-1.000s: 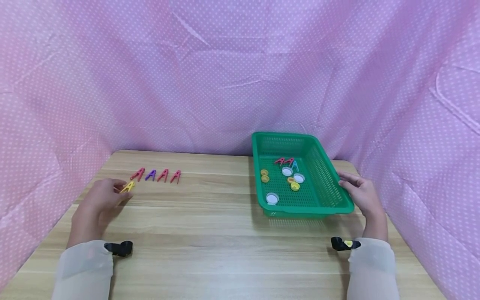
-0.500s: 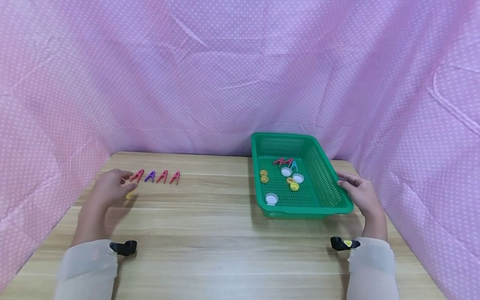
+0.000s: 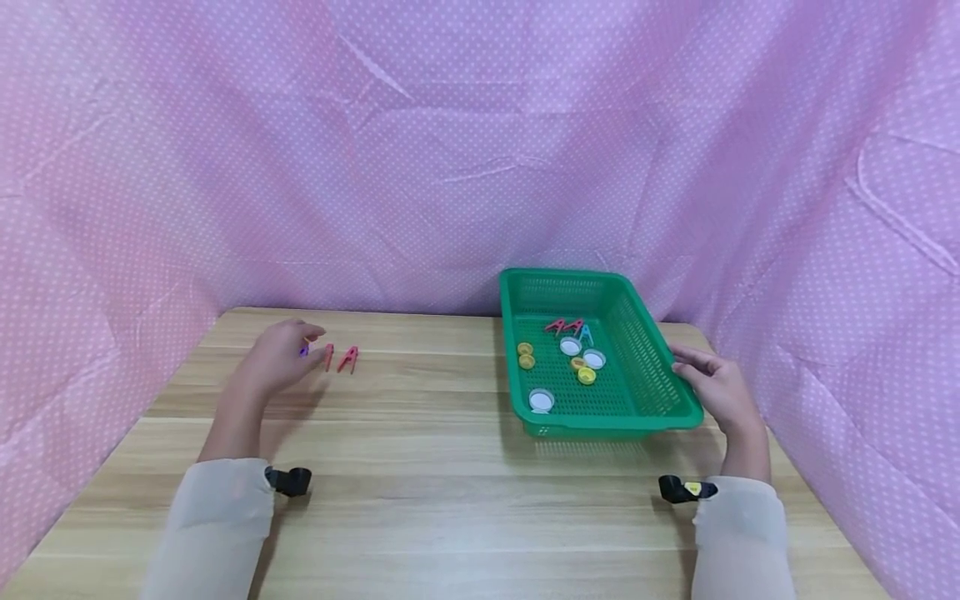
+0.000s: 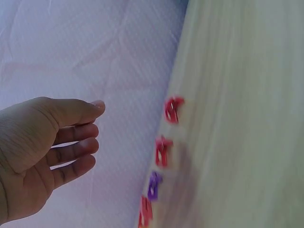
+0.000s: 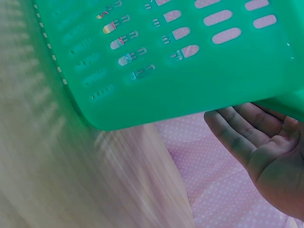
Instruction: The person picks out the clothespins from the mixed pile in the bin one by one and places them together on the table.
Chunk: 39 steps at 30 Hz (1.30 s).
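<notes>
Three red clothespins (image 4: 162,151) and one purple clothespin (image 4: 154,185) show in a row on the wooden table (image 3: 465,517) in our left wrist view. Our left hand (image 3: 279,357) hangs over this row from the near side, thumb and fingers parted with a moderate gap, the fingers softly bent; we see nothing between them. In the head view it hides part of the row: we glimpse the purple one through the gap, a red one partly covered by the thumb tip, and another red one just right of that in full view. We cannot tell if the hand touches any of them.

Well apart, to the right, we have a green plastic basket (image 3: 588,422) with perforated walls. Our right hand (image 3: 718,387) holds its right rim, thumb at the edge and fingers under it along the outside. Inside, toward the far end, lie two red clothespins (image 3: 565,326) and a blue clothespin (image 3: 587,335). Nearer us are three white round lids (image 3: 542,400) and four yellow to orange caps (image 3: 587,376).

Pale sleeves (image 3: 213,512) cover our forearms. Pink polka-dot cloth (image 3: 465,125) hangs around the table.
</notes>
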Tool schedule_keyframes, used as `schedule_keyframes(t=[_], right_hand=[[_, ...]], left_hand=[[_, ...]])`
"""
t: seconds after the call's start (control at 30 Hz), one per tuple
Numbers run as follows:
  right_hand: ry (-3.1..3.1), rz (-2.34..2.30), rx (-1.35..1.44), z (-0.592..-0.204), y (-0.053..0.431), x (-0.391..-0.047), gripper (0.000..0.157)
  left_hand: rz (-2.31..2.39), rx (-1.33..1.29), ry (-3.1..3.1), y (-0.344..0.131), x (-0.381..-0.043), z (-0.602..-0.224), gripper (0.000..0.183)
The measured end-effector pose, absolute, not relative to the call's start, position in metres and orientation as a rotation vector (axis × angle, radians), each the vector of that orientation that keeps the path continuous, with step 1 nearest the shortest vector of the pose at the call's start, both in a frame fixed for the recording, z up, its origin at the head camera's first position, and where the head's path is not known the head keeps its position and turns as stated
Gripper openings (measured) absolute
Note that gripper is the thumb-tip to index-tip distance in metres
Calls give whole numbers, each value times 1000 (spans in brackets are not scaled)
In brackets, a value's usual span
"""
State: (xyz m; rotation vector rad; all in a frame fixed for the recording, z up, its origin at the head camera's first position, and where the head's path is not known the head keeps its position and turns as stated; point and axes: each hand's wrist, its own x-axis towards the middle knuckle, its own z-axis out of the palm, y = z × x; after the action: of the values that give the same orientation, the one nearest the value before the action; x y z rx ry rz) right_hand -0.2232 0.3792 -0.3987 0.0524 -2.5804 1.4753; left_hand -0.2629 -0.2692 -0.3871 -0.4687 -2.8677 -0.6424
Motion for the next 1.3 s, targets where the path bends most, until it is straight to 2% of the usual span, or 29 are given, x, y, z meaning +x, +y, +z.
schedule_keyframes(t=[0.63, 1.3], right_hand=[[-2632, 1412, 2, -399, 379, -222, 48], [-2606, 1424, 67, -401, 380, -223, 45]], left_hand=[[-564, -740, -2797, -191, -309, -371, 34], [-384, -975, -2793, -112, -325, -330, 32]])
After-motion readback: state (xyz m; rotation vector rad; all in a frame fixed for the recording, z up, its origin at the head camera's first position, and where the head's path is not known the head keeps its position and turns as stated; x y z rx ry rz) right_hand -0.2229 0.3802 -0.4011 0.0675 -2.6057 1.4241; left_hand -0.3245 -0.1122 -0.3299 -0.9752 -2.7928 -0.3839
